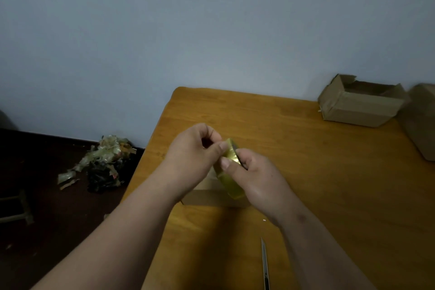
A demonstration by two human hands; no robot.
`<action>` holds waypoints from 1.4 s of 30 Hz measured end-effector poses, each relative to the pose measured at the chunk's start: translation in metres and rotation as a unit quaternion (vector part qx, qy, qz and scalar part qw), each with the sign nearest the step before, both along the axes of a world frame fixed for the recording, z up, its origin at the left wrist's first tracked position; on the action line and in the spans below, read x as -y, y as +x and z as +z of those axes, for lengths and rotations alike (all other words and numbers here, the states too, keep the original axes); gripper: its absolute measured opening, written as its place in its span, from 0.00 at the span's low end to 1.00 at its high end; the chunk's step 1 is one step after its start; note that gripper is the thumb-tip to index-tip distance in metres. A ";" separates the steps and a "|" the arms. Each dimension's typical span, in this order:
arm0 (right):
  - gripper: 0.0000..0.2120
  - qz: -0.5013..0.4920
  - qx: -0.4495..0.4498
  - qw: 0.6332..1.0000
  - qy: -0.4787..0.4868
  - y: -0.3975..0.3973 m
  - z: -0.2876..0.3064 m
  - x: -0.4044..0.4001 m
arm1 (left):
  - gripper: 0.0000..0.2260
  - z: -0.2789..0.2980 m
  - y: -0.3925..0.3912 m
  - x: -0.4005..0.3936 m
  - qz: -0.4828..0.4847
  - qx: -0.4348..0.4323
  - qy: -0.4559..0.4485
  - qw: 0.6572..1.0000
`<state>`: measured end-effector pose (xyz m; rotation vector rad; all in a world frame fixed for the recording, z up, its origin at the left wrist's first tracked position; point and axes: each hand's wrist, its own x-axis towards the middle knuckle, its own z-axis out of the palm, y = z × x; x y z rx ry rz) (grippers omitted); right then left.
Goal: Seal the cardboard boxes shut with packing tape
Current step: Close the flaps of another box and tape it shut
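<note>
A yellowish roll of packing tape (229,172) is held above the wooden table (329,172). My right hand (259,179) grips the roll, its thumb lying on the outer face. My left hand (195,153) pinches the roll's upper edge between thumb and fingers. Under both hands sits a small cardboard box (211,198), mostly hidden by them. At the back right stands a second cardboard box (357,106) with its flaps open. Another cardboard box (421,122) is cut off by the right edge.
A utility knife (265,263) lies on the table near the front edge, blade pointing away. On the dark floor to the left is a heap of used tape scraps (103,162). A pale wall rises behind the table.
</note>
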<state>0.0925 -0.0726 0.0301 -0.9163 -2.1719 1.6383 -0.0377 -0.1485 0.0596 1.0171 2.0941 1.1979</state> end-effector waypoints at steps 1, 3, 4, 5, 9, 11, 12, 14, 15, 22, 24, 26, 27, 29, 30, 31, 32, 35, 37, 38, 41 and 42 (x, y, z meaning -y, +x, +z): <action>0.18 0.028 -0.026 0.998 -0.050 0.003 -0.001 -0.002 | 0.06 0.003 -0.002 -0.001 0.015 -0.030 -0.006 0.999; 0.18 0.093 -0.062 0.982 -0.155 0.010 0.000 -0.006 | 0.08 0.008 -0.006 -0.002 0.031 -0.107 -0.019 0.994; 0.20 0.126 -0.056 0.977 -0.163 0.013 -0.001 -0.008 | 0.08 0.011 -0.009 -0.002 0.038 -0.140 -0.020 0.989; 0.21 0.155 -0.036 0.979 -0.127 0.016 -0.002 -0.009 | 0.08 0.012 -0.013 -0.001 0.047 -0.158 -0.016 0.986; 0.10 0.131 0.037 0.990 0.044 0.016 -0.008 -0.007 | 0.08 0.015 -0.025 0.004 0.100 -0.064 0.068 0.991; 0.13 0.064 0.065 0.993 0.070 0.011 -0.011 -0.008 | 0.07 0.019 -0.029 0.010 0.156 0.004 0.117 0.981; 0.15 0.030 0.096 0.990 0.102 0.009 -0.013 -0.011 | 0.06 0.021 -0.033 0.013 0.181 0.042 0.148 0.971; 0.21 0.001 0.153 0.976 0.154 0.009 -0.014 -0.013 | 0.04 0.025 -0.043 0.018 0.207 0.096 0.178 0.957; 0.24 0.003 0.143 0.979 0.144 0.010 -0.012 -0.013 | 0.04 0.025 -0.050 0.020 0.210 0.115 0.175 0.955; 0.14 0.028 0.030 0.998 -0.040 0.007 0.006 -0.022 | 0.06 0.006 -0.075 0.040 0.199 0.230 0.154 0.940; 0.18 0.038 0.029 0.994 -0.096 0.007 0.004 -0.026 | 0.06 0.004 -0.076 0.043 0.204 0.225 0.164 0.939; 0.26 0.058 0.035 0.988 -0.137 0.008 0.003 -0.029 | 0.06 0.004 -0.078 0.044 0.210 0.216 0.174 0.938; 0.27 0.065 0.038 0.987 -0.140 0.009 0.002 -0.030 | 0.05 0.004 -0.079 0.046 0.212 0.210 0.178 0.938; 0.27 0.062 0.044 0.988 -0.133 0.008 0.000 -0.029 | 0.05 0.004 -0.080 0.048 0.213 0.211 0.192 0.935; 0.26 0.054 0.048 0.990 -0.121 0.007 -0.001 -0.028 | 0.05 0.004 -0.081 0.050 0.211 0.220 0.202 0.931; 0.25 0.044 0.054 0.993 -0.100 0.006 -0.003 -0.027 | 0.06 0.005 -0.080 0.051 0.206 0.235 0.213 0.926; 0.25 0.031 0.060 0.995 -0.074 0.005 -0.006 -0.025 | 0.07 0.006 -0.079 0.051 0.199 0.257 0.224 0.919; 0.29 -0.018 0.042 0.999 -0.019 -0.002 -0.008 -0.017 | 0.07 0.007 -0.074 0.048 0.169 0.344 0.256 0.887; 0.29 -0.042 0.011 0.999 -0.013 -0.005 -0.010 -0.014 | 0.03 0.008 -0.068 0.047 0.149 0.366 0.254 0.883; 0.30 -0.049 0.002 0.999 -0.002 -0.006 -0.010 -0.012 | 0.05 0.009 -0.064 0.046 0.135 0.363 0.246 0.889; 0.28 -0.055 -0.003 0.997 0.045 -0.008 -0.010 -0.010 | 0.15 0.012 -0.053 0.045 0.077 0.304 0.188 0.931; 0.27 -0.054 -0.004 0.998 0.043 -0.009 -0.008 -0.009 | 0.18 0.015 -0.050 0.044 0.050 0.260 0.157 0.951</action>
